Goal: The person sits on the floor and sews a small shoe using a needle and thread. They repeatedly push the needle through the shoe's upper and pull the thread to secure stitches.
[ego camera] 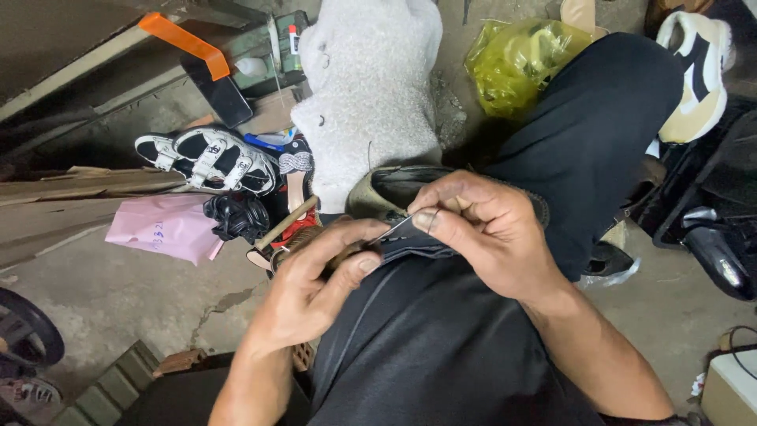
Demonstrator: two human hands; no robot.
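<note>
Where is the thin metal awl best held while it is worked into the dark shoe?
By its wooden handle, from the left, as the left hand wraps it. The thin metal shaft is too slim to grip firmly; the right hand only pinches it near the dark shoe.

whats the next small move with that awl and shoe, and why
Probably push the awl into the shoe's edge. The left hand grips its handle, the metal tip meets the right hand's fingertips at the dark shoe resting on the lap.

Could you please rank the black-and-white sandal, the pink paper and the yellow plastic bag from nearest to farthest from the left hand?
From the left hand:
1. Pink paper, on the floor to its left.
2. Black-and-white sandal, up and left.
3. Yellow plastic bag, far upper right, beyond the knee.
</note>
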